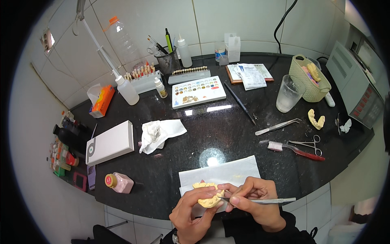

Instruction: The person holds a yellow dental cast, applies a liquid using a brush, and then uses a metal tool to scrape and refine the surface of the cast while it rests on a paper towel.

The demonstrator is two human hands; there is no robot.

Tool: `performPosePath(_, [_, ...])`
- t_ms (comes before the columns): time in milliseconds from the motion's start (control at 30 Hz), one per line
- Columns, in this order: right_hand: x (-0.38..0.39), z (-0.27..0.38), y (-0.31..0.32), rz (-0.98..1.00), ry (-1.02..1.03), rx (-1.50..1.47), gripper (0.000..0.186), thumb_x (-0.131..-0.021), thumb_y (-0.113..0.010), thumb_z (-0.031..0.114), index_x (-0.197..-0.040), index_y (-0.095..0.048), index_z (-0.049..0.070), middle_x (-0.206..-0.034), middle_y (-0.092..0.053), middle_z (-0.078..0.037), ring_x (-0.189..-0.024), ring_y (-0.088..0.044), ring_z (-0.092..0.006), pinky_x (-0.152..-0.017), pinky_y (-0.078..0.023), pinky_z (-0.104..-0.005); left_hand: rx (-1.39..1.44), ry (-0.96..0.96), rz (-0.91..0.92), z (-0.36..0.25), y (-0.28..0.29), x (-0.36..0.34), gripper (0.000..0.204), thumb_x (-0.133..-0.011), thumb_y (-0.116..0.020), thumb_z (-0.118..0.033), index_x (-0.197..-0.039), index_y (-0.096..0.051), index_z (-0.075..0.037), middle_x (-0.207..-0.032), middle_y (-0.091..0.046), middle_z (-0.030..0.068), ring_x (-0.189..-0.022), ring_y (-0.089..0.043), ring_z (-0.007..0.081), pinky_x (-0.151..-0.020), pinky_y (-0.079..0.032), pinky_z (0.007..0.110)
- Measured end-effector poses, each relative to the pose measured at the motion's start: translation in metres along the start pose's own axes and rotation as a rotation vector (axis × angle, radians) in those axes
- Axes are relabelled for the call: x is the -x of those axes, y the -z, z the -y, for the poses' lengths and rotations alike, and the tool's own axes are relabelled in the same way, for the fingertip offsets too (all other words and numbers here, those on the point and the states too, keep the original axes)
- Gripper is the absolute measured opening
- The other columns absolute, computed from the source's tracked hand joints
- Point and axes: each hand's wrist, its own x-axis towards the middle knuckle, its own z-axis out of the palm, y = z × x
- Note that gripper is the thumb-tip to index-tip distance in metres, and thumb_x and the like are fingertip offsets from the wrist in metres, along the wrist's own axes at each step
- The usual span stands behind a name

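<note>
My left hand is closed around a pale yellow plaster dental model, a curved row of teeth, near the front edge of the black table. In my right hand is a slim silver scalpel-like carving knife, gripped like a pen. Its narrow tip meets or nearly meets the model's right end; exact contact is too small to tell. Fingers of both hands come together at the model and partly cover it. Beneath them lies a white paper sheet with faint yellowish dust on it.
To the right lie tweezers, a red-handled toothbrush, scissor-handled forceps and another dental model. A plastic cup stands behind them. On the left are a pink bottle, a white box and crumpled tissue. A colour palette sits farther back.
</note>
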Motion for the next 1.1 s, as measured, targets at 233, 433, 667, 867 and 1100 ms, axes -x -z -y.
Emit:
performPosePath(233, [-0.003,-0.004,0.001,0.044,0.076,-0.012,0.013,-0.083,-0.063,0.003,-0.076,-0.054,-0.002,-0.065,-0.063,-0.016,-0.071,-0.067,-0.0176,-0.102,-0.041,-0.0451,-0.066,-0.056,-0.038,0.0,-0.003,0.004,0.025,-0.078,-0.072,-0.004,-0.099,-0.059,0.001,-0.098,-0.065,0.014,-0.092,-0.063,0.0205,-0.081,-0.05,0.03])
performPosePath(433, [-0.005,-0.008,0.003,-0.012,0.092,-0.05,0.015,-0.083,-0.061,0.006,-0.076,-0.049,0.002,-0.063,-0.062,-0.015,-0.071,-0.066,-0.0161,-0.103,-0.039,-0.0495,0.096,0.118,-0.027,0.013,-0.006,0.007,0.036,-0.07,-0.074,0.004,-0.099,-0.053,0.001,-0.09,-0.066,0.0151,-0.092,-0.065,0.0224,-0.093,-0.046,0.04])
performPosePath(667, [0.0,0.003,-0.009,-0.064,0.271,0.045,0.014,-0.083,-0.061,0.005,-0.078,-0.049,0.002,-0.064,-0.063,-0.015,-0.071,-0.066,-0.0173,-0.099,-0.042,-0.0522,0.519,0.451,0.08,0.008,0.012,-0.009,0.038,-0.076,-0.072,-0.001,-0.107,-0.051,0.004,-0.097,-0.064,0.0132,-0.096,-0.062,0.0172,-0.095,-0.043,0.032])
performPosePath(867, [-0.002,-0.007,-0.009,0.012,0.203,0.007,0.012,-0.082,-0.063,0.003,-0.079,-0.052,0.001,-0.066,-0.065,-0.016,-0.069,-0.067,-0.0187,-0.094,-0.046,-0.0534,0.614,0.591,0.089,0.005,0.013,-0.011,0.038,-0.074,-0.074,-0.007,-0.105,-0.053,0.002,-0.092,-0.064,0.0097,-0.09,-0.062,0.0145,-0.108,-0.029,0.04])
performPosePath(1100, [-0.002,-0.011,0.001,0.101,0.177,-0.094,0.009,-0.084,-0.062,-0.002,-0.081,-0.055,-0.003,-0.076,-0.063,-0.016,-0.084,-0.066,-0.0237,-0.096,-0.046,-0.0464,0.601,0.571,0.13,0.005,0.013,-0.013,0.038,-0.073,-0.074,-0.005,-0.104,-0.054,0.002,-0.092,-0.064,0.0091,-0.089,-0.062,0.014,-0.11,-0.026,0.04])
